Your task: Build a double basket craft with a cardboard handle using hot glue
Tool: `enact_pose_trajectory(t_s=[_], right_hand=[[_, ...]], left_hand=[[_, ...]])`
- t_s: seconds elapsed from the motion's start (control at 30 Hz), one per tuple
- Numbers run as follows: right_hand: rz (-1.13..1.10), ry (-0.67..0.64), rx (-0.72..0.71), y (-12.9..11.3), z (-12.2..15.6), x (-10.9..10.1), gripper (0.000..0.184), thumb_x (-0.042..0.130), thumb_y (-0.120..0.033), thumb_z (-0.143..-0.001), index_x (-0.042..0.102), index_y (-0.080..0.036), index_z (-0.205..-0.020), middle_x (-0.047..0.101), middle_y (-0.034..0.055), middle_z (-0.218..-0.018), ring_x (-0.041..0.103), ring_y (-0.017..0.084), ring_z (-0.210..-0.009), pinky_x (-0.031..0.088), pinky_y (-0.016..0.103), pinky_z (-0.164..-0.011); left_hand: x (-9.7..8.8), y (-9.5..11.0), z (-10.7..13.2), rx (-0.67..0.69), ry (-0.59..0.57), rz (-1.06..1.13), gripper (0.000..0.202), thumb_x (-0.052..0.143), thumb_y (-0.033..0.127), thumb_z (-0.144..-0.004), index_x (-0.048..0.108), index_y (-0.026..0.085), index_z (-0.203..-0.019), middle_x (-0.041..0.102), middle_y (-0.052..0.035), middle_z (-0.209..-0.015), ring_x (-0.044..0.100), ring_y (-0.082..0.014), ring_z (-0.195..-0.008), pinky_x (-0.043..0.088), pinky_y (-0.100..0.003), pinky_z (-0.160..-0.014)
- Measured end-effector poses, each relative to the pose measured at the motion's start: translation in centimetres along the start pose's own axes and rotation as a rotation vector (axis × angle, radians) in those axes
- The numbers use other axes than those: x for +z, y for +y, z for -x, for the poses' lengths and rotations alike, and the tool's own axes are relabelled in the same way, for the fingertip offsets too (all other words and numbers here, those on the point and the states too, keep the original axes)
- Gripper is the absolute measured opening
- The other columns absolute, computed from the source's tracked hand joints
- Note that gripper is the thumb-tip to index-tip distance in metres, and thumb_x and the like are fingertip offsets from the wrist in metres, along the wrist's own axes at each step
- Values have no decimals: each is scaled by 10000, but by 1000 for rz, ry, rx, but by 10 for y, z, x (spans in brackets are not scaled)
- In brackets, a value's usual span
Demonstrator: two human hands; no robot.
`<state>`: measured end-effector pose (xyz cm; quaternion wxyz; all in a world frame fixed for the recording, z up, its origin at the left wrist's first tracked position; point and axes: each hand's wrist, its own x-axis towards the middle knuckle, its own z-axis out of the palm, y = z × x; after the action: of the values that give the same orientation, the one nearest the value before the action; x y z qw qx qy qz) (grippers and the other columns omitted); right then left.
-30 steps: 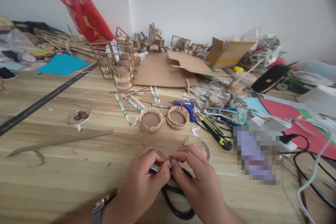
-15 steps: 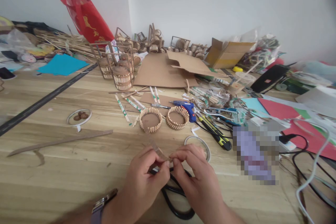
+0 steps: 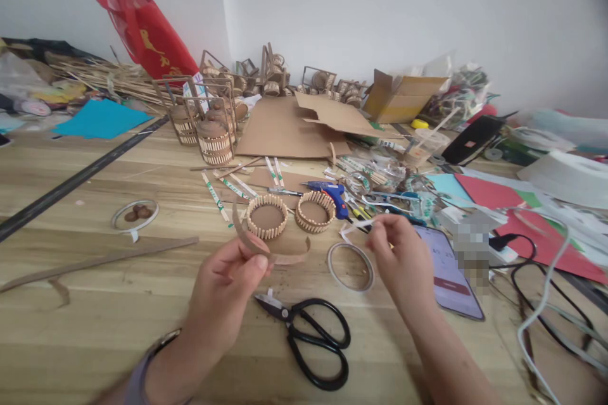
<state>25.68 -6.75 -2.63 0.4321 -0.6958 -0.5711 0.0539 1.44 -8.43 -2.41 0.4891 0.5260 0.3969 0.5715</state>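
Note:
My left hand (image 3: 235,272) pinches a curved brown cardboard strip (image 3: 289,258) between thumb and fingers, its two ends sticking out. To the right, my right hand (image 3: 399,253) is closed at the white loose end (image 3: 356,226) of a roll of double-sided tape (image 3: 331,269). Black-handled scissors (image 3: 313,329) lie between my forearms, blades partly apart, a white scrap near the tip. Beyond my hands stand two round trays edged with short wooden sticks, a left one (image 3: 266,231) and a right one (image 3: 315,225).
A blue glue gun (image 3: 327,193) lies behind the right tray. At right are a phone (image 3: 451,285), cables and coloured paper (image 3: 489,193). Another tape ring (image 3: 118,212) encloses brown discs at left, near a long cardboard strip (image 3: 99,262). Small tiered baskets (image 3: 215,142) and cardboard (image 3: 280,126) stand behind.
My hands have moved apart. The left hand keeps the cardboard strip and shifts left; the right hand has let go of it and moved right to the tape's white end. The scissors are now uncovered.

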Motion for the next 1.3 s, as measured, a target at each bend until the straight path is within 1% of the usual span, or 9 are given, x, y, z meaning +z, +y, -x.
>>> enact_pose_trajectory(t_s=[0.1,0.23,0.4,0.47,0.53,0.67,0.9,1.13,1.3], right_hand=[[172,214,-225,18,-15,-7,193,470,-195,-759,560,-198,-930,672,111,-906,612,268,-831,439,390,-716],[222,230,-401,11,-10,-10,176,465,-149,-812,597,-235,-735,652,38,-723,575,243,-770,382,415,-772],[-192,-267,-475,-22,11,-4,158,541,-277,-913,678,-248,-986,717,65,-980,630,241,-957,456,403,-835],[-330,-467,-468,-30,18,0,134,550,-258,-917,681,-245,-943,718,52,-945,648,215,-933,489,364,-822],[-371,-541,-423,-35,24,4,117,571,-241,-909,667,-236,-841,696,21,-809,647,184,-805,500,321,-743],[-384,-515,-387,-38,32,8,167,570,-207,-904,620,-225,-745,638,-13,-699,607,149,-694,477,274,-658],[-403,-420,-424,-44,39,9,144,576,-166,-872,621,-217,-745,631,-20,-678,597,132,-650,462,256,-622],[-383,-373,-483,-47,43,8,146,561,-149,-871,619,-224,-760,641,-13,-678,605,146,-657,470,277,-626],[-343,-359,-570,-50,46,8,153,535,-126,-868,596,-228,-770,640,-9,-682,596,154,-676,467,300,-655]], left_hand=[[-4,1,-5,-12,-59,107,163,592,222,-819,595,187,-660,549,21,-664,477,-120,-650,418,-214,-622],[-2,2,-6,-48,-78,120,139,599,229,-788,602,182,-657,542,19,-628,472,-119,-614,408,-225,-595],[1,6,-9,-89,-42,97,127,596,253,-751,594,179,-648,547,12,-596,481,-120,-579,415,-231,-563],[1,6,-10,-80,-19,100,133,605,257,-745,587,178,-639,542,13,-585,481,-118,-570,423,-229,-557],[0,5,-9,-54,-12,97,132,604,257,-765,598,178,-660,548,13,-588,492,-116,-574,434,-224,-563],[-2,4,-2,-1,-86,-6,125,571,262,-844,674,193,-862,636,-3,-708,561,-125,-626,469,-219,-584],[1,-2,12,185,-193,-388,277,619,181,-795,668,214,-1066,704,-42,-922,663,-163,-792,544,-260,-755],[9,-1,10,315,-156,-552,86,582,165,-789,657,204,-777,684,2,-725,645,-135,-680,512,-206,-640],[11,-1,10,323,-123,-556,121,557,159,-808,630,198,-720,653,13,-660,612,-121,-611,489,-199,-601]])
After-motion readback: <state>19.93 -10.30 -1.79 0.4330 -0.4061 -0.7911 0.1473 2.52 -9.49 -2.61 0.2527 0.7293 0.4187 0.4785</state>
